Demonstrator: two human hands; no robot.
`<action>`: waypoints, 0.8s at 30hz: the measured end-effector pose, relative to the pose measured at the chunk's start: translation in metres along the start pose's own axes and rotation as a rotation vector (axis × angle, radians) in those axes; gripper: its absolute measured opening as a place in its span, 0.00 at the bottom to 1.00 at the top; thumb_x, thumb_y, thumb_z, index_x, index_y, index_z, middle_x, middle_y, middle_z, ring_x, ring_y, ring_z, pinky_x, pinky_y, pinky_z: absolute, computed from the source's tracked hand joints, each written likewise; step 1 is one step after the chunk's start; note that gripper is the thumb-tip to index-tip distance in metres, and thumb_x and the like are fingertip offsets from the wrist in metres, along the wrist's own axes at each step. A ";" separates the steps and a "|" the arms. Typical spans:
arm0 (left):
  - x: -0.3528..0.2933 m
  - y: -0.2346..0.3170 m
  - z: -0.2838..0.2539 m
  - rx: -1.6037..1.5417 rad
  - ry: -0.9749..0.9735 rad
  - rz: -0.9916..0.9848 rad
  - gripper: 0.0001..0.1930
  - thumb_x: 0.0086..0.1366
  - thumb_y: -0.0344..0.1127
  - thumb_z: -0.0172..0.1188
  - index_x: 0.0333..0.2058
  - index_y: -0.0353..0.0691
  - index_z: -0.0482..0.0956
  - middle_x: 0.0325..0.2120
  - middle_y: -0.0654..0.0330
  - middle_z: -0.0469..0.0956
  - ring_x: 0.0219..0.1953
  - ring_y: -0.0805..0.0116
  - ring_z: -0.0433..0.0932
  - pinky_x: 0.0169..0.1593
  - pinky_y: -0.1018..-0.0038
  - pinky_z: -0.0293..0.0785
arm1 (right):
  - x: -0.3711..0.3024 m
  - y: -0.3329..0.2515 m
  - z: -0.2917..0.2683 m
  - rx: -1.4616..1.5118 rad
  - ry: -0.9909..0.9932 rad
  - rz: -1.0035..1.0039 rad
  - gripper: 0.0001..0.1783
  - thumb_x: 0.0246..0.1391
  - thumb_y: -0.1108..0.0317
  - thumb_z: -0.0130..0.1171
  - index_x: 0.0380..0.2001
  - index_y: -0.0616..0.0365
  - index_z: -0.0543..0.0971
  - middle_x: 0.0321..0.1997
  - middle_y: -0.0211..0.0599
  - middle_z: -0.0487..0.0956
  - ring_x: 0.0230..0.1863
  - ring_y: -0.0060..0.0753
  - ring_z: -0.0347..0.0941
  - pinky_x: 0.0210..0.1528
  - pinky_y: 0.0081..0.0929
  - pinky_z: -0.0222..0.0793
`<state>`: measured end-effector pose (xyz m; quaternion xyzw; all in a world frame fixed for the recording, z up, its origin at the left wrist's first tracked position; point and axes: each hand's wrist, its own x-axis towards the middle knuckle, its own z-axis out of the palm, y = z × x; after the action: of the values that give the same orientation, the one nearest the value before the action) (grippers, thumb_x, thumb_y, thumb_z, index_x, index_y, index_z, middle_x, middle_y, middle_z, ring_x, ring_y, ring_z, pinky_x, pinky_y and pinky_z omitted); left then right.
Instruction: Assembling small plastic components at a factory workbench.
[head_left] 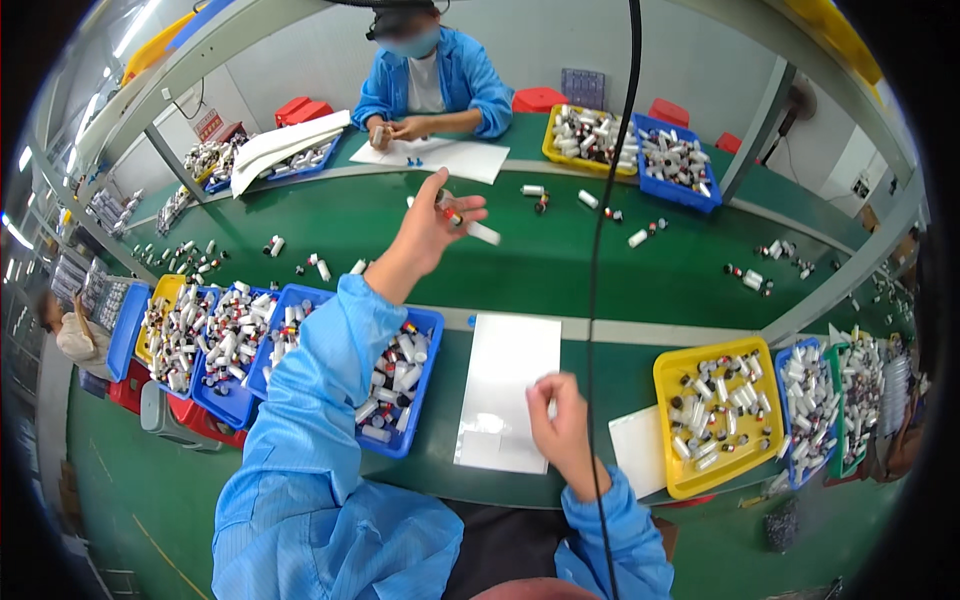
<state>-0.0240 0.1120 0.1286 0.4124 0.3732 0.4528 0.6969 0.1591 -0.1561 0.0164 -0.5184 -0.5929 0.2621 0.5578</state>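
My left hand (432, 228) reaches out over the green conveyor belt (480, 275), thumb up and fingers stretched apart. A small white bottle (483, 233) with a red-orange end is at its fingers, not gripped; whether it still touches them I cannot tell. My right hand (560, 418) is above the right edge of a white sheet (508, 385) on the near table, its fingers curled closed. Whatever may be inside them is hidden. Left of the sheet, under my left sleeve, a blue tray (432, 345) holds several white bottles with dark and red-orange ends.
A yellow tray (668, 430) of bottles stands right of my right hand, with blue and green trays beyond. More filled trays line the left. Loose bottles lie on the belt. A black cable (597, 250) hangs in front. Across the belt, a person (430, 85) in blue handles something small.
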 end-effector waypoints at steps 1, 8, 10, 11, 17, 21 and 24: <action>-0.022 -0.005 0.010 -0.146 -0.019 -0.099 0.29 0.69 0.63 0.49 0.17 0.47 0.68 0.46 0.48 0.81 0.51 0.50 0.78 0.55 0.61 0.71 | 0.011 0.002 0.009 0.025 0.079 -0.088 0.16 0.55 0.72 0.66 0.43 0.62 0.71 0.35 0.43 0.77 0.34 0.36 0.76 0.39 0.31 0.72; -0.096 -0.091 0.031 -0.607 -0.160 -0.484 0.29 0.69 0.63 0.51 0.19 0.43 0.70 0.49 0.45 0.77 0.57 0.48 0.74 0.59 0.54 0.71 | 0.038 0.022 0.048 0.172 0.083 -0.149 0.38 0.52 0.80 0.67 0.62 0.63 0.59 0.48 0.45 0.75 0.48 0.35 0.75 0.54 0.31 0.69; -0.096 -0.104 0.028 -0.592 -0.178 -0.509 0.30 0.69 0.65 0.49 0.21 0.43 0.71 0.52 0.46 0.76 0.57 0.49 0.73 0.59 0.53 0.70 | 0.029 0.033 0.049 0.313 0.055 -0.027 0.37 0.53 0.82 0.65 0.63 0.63 0.59 0.48 0.44 0.75 0.48 0.34 0.75 0.56 0.31 0.69; -0.097 -0.109 0.025 -0.588 -0.182 -0.520 0.31 0.68 0.66 0.49 0.22 0.42 0.71 0.53 0.46 0.75 0.57 0.49 0.72 0.59 0.52 0.70 | 0.028 0.034 0.043 0.284 0.051 -0.046 0.36 0.54 0.85 0.62 0.63 0.62 0.58 0.48 0.43 0.75 0.51 0.32 0.74 0.57 0.30 0.69; -0.101 -0.094 0.016 -0.494 -0.454 -0.490 0.34 0.70 0.70 0.39 0.23 0.44 0.72 0.53 0.48 0.76 0.53 0.46 0.76 0.54 0.50 0.76 | 0.040 0.033 0.018 0.436 0.243 -0.100 0.38 0.53 0.87 0.57 0.64 0.58 0.54 0.54 0.45 0.73 0.57 0.33 0.70 0.60 0.33 0.67; -0.101 -0.117 0.018 -0.178 -0.568 -0.505 0.24 0.73 0.58 0.46 0.43 0.40 0.73 0.51 0.52 0.75 0.44 0.52 0.84 0.46 0.62 0.82 | 0.041 0.039 0.004 0.568 0.227 -0.043 0.37 0.54 0.88 0.53 0.65 0.56 0.55 0.55 0.47 0.72 0.56 0.34 0.69 0.54 0.32 0.73; -0.105 -0.129 0.019 0.018 -0.634 -0.493 0.23 0.75 0.49 0.49 0.58 0.37 0.66 0.46 0.57 0.74 0.39 0.60 0.84 0.46 0.70 0.79 | 0.049 0.028 0.010 0.603 0.069 0.087 0.40 0.52 0.85 0.54 0.68 0.57 0.54 0.57 0.45 0.72 0.56 0.33 0.70 0.54 0.30 0.74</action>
<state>0.0019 -0.0235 0.0337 0.4358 0.2314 0.1189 0.8616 0.1672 -0.0998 0.0079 -0.3629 -0.4462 0.4321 0.6946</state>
